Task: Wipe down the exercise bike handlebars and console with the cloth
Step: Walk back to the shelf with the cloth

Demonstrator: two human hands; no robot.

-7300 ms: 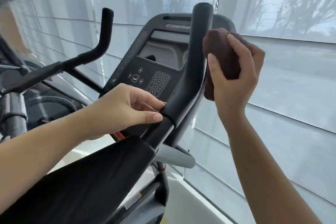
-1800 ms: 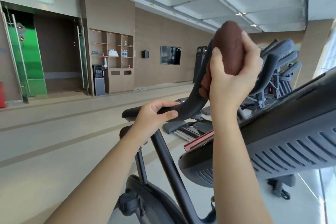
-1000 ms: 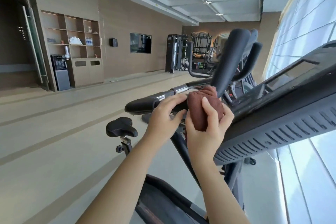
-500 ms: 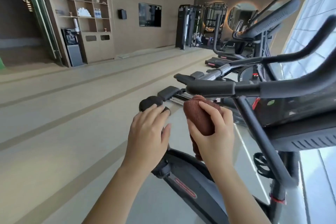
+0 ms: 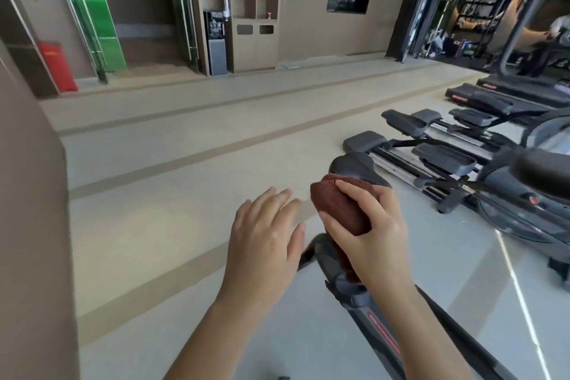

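My right hand (image 5: 374, 237) holds a bunched brown cloth (image 5: 337, 205) in front of me, just above the bike's black saddle (image 5: 354, 168). My left hand (image 5: 265, 237) hovers beside it with the fingers spread and nothing in it. Below both hands runs the bike's dark frame (image 5: 379, 327) with a red stripe. A blurred end of a black handlebar (image 5: 543, 171) shows at the right edge. The console is out of view.
Elliptical machines (image 5: 431, 151) and treadmills (image 5: 509, 92) stand in a row on the right. A brown pillar (image 5: 30, 225) fills the left edge. Beige gym floor (image 5: 185, 163) stretches ahead to a shelf wall with a water dispenser (image 5: 216, 43).
The view has swung down and left, away from the handlebars and console. Both hands have come off the bar; the right still holds the cloth and the left has opened.
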